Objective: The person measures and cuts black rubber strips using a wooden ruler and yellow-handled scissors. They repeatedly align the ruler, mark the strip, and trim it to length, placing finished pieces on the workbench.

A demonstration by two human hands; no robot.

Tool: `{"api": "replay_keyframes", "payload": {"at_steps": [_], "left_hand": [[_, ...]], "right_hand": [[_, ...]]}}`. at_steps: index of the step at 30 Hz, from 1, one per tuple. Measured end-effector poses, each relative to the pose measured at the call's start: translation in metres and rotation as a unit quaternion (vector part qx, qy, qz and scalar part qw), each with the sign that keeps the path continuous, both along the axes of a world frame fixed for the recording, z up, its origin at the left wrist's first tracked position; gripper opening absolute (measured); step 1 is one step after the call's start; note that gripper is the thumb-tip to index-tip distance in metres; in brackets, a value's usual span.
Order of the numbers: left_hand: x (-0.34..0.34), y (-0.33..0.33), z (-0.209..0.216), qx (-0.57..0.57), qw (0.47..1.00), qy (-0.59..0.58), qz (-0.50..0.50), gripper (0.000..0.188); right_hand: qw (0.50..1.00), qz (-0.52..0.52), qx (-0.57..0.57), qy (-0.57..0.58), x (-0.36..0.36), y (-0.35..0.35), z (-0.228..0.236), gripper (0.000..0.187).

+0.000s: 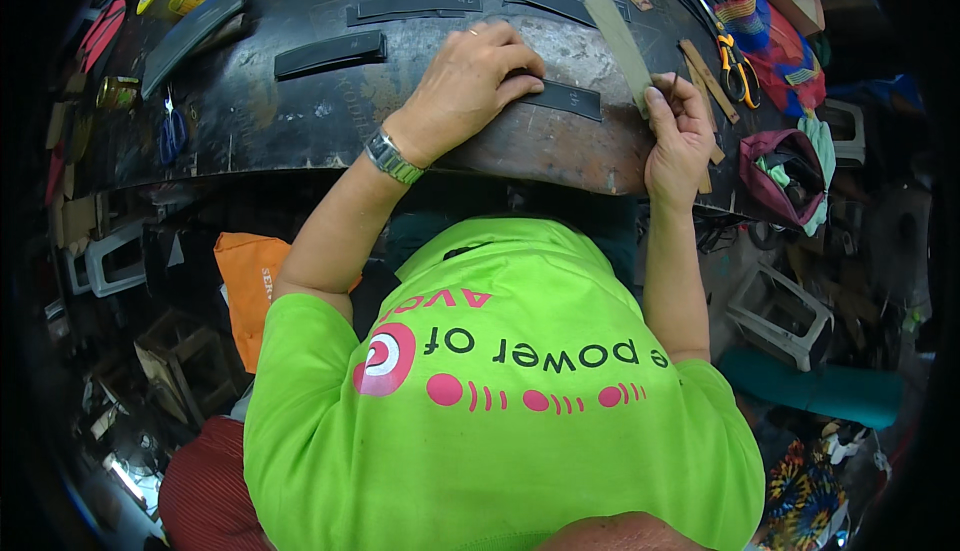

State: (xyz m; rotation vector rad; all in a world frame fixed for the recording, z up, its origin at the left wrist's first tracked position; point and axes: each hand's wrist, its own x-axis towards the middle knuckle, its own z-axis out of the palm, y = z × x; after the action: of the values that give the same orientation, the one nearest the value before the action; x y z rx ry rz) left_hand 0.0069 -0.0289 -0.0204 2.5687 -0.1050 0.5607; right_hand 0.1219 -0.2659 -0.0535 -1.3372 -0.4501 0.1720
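Black strip [565,99] lies flat near the front edge of the dark, worn bench [300,121], pinned under the left hand [470,86]. In the head view that hand rests palm down, wrist bent back, fingers together and pressed on the strip's left end. The right hand [678,131] stands on its edge just right of the strip, fingers curled and clamped on a long grey flat bar [620,46] that slants up and away; something thin may sit in the same grip, too small to tell. My worry: the bar could skid across the strip if the left hand's pressure eases, and the left fingertips lie close to its path. Orange-handled scissors [738,69] lie well apart at right.
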Motion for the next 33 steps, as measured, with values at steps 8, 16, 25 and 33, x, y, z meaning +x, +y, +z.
{"api": "replay_keyframes", "payload": {"at_steps": [8,16,25,33], "left_hand": [[-0.055,0.01,-0.005,-0.026,0.987,-0.043,0.155,0.031],[-0.081,-0.011,-0.018,0.029,0.986,-0.056,0.154,0.025],[-0.083,-0.016,-0.021,0.035,0.984,-0.039,0.171,0.029],[-0.084,-0.019,-0.022,0.03,0.984,-0.036,0.174,0.031]], "right_hand": [[0.994,0.054,-0.097,-0.021,-0.001,0.003,0.01,0.019],[0.934,0.153,-0.298,-0.124,-0.003,0.028,0.032,0.023],[0.894,0.184,-0.337,-0.229,-0.002,0.036,0.041,0.023],[0.891,0.169,-0.351,-0.234,-0.006,0.04,0.04,0.021]]}}
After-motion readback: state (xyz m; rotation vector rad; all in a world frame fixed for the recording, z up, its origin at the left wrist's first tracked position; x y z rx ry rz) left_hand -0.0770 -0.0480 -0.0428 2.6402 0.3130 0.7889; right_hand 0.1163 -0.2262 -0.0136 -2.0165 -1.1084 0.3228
